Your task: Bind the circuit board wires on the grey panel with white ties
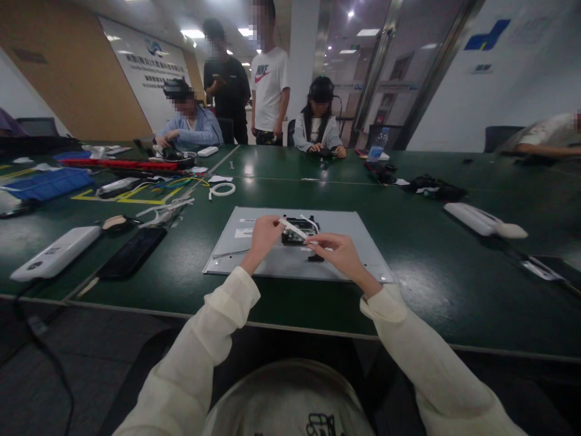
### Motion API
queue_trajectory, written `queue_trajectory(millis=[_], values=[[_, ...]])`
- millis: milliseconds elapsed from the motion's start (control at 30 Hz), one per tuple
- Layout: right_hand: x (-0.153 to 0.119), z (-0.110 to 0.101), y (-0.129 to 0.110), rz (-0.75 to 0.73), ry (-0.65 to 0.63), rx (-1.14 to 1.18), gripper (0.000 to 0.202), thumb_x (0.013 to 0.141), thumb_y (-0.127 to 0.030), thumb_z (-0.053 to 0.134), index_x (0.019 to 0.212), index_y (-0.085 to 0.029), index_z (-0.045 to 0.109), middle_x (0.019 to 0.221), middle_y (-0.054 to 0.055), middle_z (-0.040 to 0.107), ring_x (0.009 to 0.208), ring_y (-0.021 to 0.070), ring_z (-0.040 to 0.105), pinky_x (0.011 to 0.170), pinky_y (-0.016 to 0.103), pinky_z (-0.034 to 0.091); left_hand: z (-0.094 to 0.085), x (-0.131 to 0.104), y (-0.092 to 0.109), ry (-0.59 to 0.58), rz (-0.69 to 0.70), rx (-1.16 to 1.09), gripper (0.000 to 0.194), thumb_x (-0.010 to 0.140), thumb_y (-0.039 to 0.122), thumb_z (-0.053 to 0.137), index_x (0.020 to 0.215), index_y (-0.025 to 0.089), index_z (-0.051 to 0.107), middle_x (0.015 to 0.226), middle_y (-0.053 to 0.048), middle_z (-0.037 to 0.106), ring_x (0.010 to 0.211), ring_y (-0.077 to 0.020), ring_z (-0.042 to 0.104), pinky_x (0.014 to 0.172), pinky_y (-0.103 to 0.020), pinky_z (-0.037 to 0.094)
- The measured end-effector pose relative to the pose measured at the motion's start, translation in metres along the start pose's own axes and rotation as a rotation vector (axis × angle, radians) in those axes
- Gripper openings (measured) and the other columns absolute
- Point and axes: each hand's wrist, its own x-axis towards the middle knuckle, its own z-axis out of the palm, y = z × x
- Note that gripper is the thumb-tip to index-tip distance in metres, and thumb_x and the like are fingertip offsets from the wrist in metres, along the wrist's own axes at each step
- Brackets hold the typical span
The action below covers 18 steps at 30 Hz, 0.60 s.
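Note:
Both my hands are over a flat grey panel point(358, 239) that lies on the table in front of me. My left hand point(264, 236) pinches one end of a thin white strip point(295, 229). At the strip's other end, my right hand point(339, 253) has thumb and fingers closed on it. The strip slants down to the right, stretched between the two hands. Just behind it, a black-framed part with a circuit board point(290, 239) sits on the panel, partly covered by the strip and my fingers. A curved white piece point(311, 222) shows at its upper right.
To the left lie a black phone point(131, 253), a white power bank point(57, 253), loose cables point(167, 209) and a blue tray point(52, 184). A white coil point(222, 189) is beyond the panel. Another white device point(472, 218) lies right. Several people are across the table.

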Motion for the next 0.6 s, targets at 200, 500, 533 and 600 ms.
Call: queue_trajectory(millis=[200, 500, 533, 600], values=[[0.002, 0.002, 0.004, 0.03, 0.029, -0.049, 0.026, 0.075, -0.03, 0.064, 0.096, -0.017, 0.07, 0.089, 0.006, 0.07, 0.077, 0.0171, 0.065, 0.068, 0.028, 0.054, -0.014, 0.014, -0.013, -0.046, -0.245, -0.36, 0.052, 0.087, 0.052, 0.029, 0.062, 0.015, 0.056, 0.047, 0.0, 0.052, 0.037, -0.0091, 0.045, 0.043, -0.021, 0.033], [0.002, 0.0, 0.003, -0.108, 0.085, -0.282, 0.018, 0.081, -0.028, 0.057, 0.087, -0.02, 0.072, 0.086, 0.005, 0.069, 0.075, 0.015, 0.062, 0.057, 0.024, 0.049, -0.024, 0.016, -0.042, -0.022, -0.081, 0.088, 0.015, 0.074, 0.023, 0.049, 0.07, 0.017, 0.062, 0.07, -0.003, 0.066, 0.067, -0.0142, 0.059, 0.064, -0.024, 0.041], [0.003, -0.001, 0.002, -0.13, 0.113, -0.298, 0.018, 0.081, -0.028, 0.057, 0.087, -0.02, 0.072, 0.088, 0.005, 0.068, 0.076, 0.0149, 0.062, 0.058, 0.024, 0.049, -0.024, 0.017, -0.044, -0.036, -0.091, 0.087, 0.015, 0.072, 0.021, 0.049, 0.07, 0.017, 0.063, 0.071, -0.003, 0.066, 0.069, -0.0145, 0.059, 0.065, -0.023, 0.042], [0.007, -0.003, -0.001, -0.167, 0.182, -0.318, 0.018, 0.082, -0.028, 0.056, 0.088, -0.021, 0.072, 0.09, 0.005, 0.067, 0.08, 0.0153, 0.061, 0.063, 0.026, 0.051, -0.024, 0.018, -0.048, -0.046, -0.115, 0.076, 0.016, 0.072, 0.02, 0.048, 0.072, 0.017, 0.063, 0.072, -0.004, 0.066, 0.071, -0.0148, 0.06, 0.065, -0.023, 0.042]])
